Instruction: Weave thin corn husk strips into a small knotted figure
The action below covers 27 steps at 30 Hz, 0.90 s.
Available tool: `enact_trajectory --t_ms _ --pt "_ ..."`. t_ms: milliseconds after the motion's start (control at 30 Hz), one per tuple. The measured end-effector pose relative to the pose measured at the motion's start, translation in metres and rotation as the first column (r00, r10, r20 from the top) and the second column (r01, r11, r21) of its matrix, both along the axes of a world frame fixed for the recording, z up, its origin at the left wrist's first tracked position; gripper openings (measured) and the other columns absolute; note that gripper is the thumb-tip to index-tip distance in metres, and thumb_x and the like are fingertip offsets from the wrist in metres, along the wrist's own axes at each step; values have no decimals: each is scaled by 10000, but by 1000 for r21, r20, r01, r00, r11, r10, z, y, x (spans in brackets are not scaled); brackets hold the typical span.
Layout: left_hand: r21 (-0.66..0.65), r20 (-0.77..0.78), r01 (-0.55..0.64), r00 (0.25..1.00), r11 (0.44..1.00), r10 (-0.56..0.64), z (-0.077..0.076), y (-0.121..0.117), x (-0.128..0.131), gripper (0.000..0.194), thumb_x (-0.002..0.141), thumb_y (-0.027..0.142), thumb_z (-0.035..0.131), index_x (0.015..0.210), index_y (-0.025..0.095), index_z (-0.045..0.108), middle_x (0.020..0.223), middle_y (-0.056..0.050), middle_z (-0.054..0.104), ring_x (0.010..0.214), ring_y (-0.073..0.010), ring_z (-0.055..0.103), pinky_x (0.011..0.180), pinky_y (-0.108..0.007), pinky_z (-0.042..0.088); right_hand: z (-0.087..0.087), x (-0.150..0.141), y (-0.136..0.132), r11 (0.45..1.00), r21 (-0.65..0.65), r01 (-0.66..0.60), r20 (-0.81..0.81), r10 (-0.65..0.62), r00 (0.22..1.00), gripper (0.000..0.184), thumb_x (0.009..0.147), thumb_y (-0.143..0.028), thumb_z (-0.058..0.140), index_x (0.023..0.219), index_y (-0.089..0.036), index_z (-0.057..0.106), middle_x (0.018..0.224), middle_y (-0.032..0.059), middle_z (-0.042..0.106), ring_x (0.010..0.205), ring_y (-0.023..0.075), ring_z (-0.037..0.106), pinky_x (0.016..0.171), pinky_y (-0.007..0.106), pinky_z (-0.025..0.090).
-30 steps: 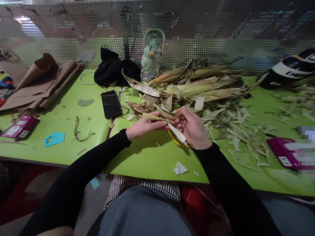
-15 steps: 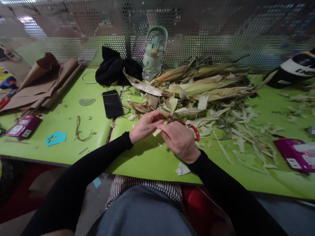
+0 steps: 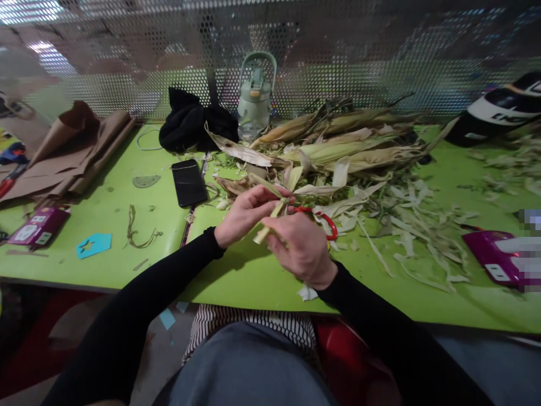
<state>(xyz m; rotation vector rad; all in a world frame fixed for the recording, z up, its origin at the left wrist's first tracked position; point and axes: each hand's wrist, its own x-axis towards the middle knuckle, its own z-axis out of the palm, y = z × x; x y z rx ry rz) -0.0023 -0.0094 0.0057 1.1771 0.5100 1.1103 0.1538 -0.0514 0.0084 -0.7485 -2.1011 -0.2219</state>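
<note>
Between my two hands is a pale yellow-green piece of folded corn husk (image 3: 270,220), its blunt end pointing down and left. My left hand (image 3: 243,214) pinches it near its upper part, where a strip of husk stands up. The fingers of my right hand (image 3: 302,242) are closed on its lower part from the right. Just beyond my right hand lie scissors with red handles (image 3: 328,224), partly hidden by that hand. Behind both hands spreads a pile of dried corn husks (image 3: 338,152), with torn strips (image 3: 418,248) scattered to the right.
A black phone (image 3: 189,183) lies left of my hands. Farther back stand a black cloth bundle (image 3: 194,124) and a green-lidded bottle (image 3: 254,104). Brown paper (image 3: 71,152), a blue paper cutout (image 3: 93,246) and two purple devices (image 3: 38,225) sit toward the sides. A perforated metal screen (image 3: 321,45) closes the back.
The husk piece is turned a little, and more of its length shows between my hands. My right hand has tilted slightly. The whole view has shifted a little.
</note>
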Motion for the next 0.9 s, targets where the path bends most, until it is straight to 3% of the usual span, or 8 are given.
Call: enact_trajectory --t_ms 100,167,300,400,500,633,733,900 --pt "-57 83 -45 995 997 50 1 3 -2 187 836 293 759 942 171 666 1075 -41 759 914 -142 737 849 -280 581 4 6 4 977 -182 111 -155 -140 978 269 911 -425 653 1056 -225 550 869 59 650 738 196 592 630 321 438" --pt "-71 88 -62 994 996 68 1 5 -3 194 827 295 767 931 170 661 1087 -37 754 907 -134 735 840 -274 585 7 9 7 913 -392 112 -136 -178 975 243 934 -462 606 903 -231 538 735 14 594 624 163 539 570 304 386" --pt "-76 2 -24 1000 997 24 1 6 -8 265 824 342 769 1009 176 676 1089 -56 750 973 -162 722 903 -308 571 16 9 6 712 -699 -71 -196 -95 976 319 995 -385 508 717 -229 499 593 -36 528 512 114 470 531 275 346" --pt "-15 -81 53 995 999 -54 2 5 -9 358 800 362 793 1080 167 685 1089 -84 750 991 -183 716 931 -317 556 21 9 1 667 -721 -190 -319 -75 945 344 1006 -328 467 678 -227 495 594 -36 523 526 107 475 544 265 364" --pt "97 -101 33 995 995 -23 1 2 -9 367 797 389 793 1071 167 690 1092 -84 747 958 -168 717 902 -297 561 23 9 -5 709 -674 -208 -335 -43 941 319 1002 -278 457 688 -227 487 590 -39 510 531 106 478 546 260 370" --pt "233 -195 -5 979 972 52 3 -3 -8 330 855 424 729 1048 157 699 1045 -78 756 949 -163 720 890 -298 560 21 8 -8 845 -511 -159 -207 59 977 301 978 -195 466 681 -226 426 560 -56 426 492 95 403 510 255 325" --pt "275 -241 43 970 961 25 9 -8 -8 317 882 425 698 1036 147 709 1035 -88 763 937 -169 731 887 -292 563 18 6 -9 928 -347 -140 -107 109 988 316 954 -155 486 664 -228 384 556 -61 371 491 92 358 494 255 298" --pt "255 -223 87 974 963 -29 16 -11 -8 271 891 391 696 997 142 715 1046 -91 761 879 -157 738 861 -281 577 14 2 -11 976 -197 -87 11 91 996 329 946 -143 498 643 -228 402 554 -47 419 523 108 392 522 274 324"
